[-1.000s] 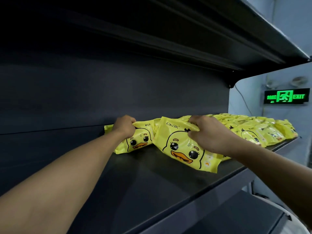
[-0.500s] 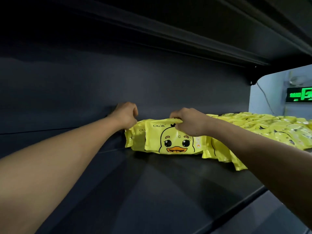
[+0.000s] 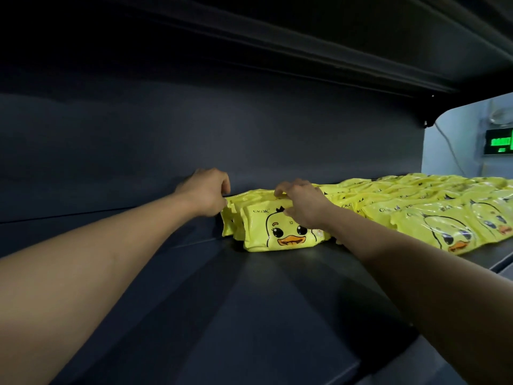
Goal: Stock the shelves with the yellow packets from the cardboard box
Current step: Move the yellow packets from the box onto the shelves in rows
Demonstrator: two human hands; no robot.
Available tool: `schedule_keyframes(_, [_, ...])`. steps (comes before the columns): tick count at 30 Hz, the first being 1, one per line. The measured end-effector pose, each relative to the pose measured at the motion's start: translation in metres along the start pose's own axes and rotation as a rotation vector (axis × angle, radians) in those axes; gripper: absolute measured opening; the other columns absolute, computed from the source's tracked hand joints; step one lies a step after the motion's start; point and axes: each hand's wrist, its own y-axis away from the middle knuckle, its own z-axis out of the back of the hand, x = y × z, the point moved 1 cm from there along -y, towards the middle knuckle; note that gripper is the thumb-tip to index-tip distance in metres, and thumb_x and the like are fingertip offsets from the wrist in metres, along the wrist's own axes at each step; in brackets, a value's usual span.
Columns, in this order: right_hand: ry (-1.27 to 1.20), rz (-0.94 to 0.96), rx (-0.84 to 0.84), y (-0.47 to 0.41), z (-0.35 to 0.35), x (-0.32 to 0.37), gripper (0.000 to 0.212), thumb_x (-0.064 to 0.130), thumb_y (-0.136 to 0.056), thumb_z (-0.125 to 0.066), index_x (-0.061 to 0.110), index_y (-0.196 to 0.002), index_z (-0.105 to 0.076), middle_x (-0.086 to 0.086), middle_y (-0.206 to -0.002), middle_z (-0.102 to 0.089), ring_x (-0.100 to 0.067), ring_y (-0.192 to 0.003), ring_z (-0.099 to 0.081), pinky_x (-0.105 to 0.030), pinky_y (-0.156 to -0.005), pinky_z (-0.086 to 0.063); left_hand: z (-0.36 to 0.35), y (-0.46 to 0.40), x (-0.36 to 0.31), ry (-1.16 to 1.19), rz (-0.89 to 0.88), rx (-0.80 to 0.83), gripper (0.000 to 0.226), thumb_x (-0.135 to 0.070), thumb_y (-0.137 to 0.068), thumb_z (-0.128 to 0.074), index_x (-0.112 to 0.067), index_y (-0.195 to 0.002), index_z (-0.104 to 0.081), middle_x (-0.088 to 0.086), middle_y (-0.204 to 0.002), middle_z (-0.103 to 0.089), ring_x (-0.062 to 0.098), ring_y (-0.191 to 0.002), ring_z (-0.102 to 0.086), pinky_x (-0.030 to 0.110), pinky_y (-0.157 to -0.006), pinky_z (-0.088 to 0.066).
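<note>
Both hands reach deep onto the dark shelf point(image 3: 249, 301): right hand point(image 3: 304, 207) pinches the front duck packet point(image 3: 280, 232); left hand point(image 3: 206, 191), fingers curled, seemingly grips the packets behind point(image 3: 231, 215).

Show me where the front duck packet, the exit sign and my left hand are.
front duck packet point(image 3: 283, 232), head view, on the printed duck face.
exit sign point(image 3: 498, 141), head view, on its green lit panel.
left hand point(image 3: 206, 191), head view, on the back of the hand.
</note>
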Motion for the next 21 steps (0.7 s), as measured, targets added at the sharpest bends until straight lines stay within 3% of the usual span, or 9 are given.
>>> schedule_keyframes(5, [0.075, -0.054, 0.019, 0.030, 0.020, -0.013, 0.070, 0.004, -0.082, -0.060, 0.022, -0.141, -0.027, -0.012, -0.137, -0.034, -0.030, -0.131, -0.029, -0.042, -0.105, -0.036, 0.010, 0.013, -0.016, -0.022, -0.023, 0.001, 0.019, -0.012, -0.081, -0.066, -0.027, -0.089, -0.059, -0.002, -0.106, -0.064, 0.020, -0.102, -0.059, 0.040, -0.089, -0.052])
schedule_keyframes(13, [0.033, -0.013, 0.045, 0.112, 0.075, -0.025, 0.059, 0.016, -0.084, -0.063, 0.015, -0.137, -0.037, -0.013, -0.135, -0.039, -0.030, -0.130, -0.032, -0.036, -0.101, -0.037, 0.031, 0.060, -0.082, -0.008, -0.073, 0.032, 0.020, -0.017, -0.083, -0.068, -0.023, -0.101, -0.063, -0.005, -0.112, -0.061, 0.020, -0.109, -0.056, 0.041, -0.092, -0.049])
schedule_keyframes(21, [-0.091, 0.023, 0.100, 0.229, 0.108, -0.067, 0.049, 0.023, -0.086, -0.062, 0.015, -0.131, -0.045, -0.011, -0.130, -0.046, -0.028, -0.119, -0.046, -0.035, -0.094, -0.043, 0.029, 0.144, -0.181, 0.098, -0.076, 0.058, 0.016, -0.017, -0.080, -0.070, -0.027, -0.090, -0.061, -0.003, -0.100, -0.065, 0.020, -0.103, -0.058, 0.038, -0.089, -0.051])
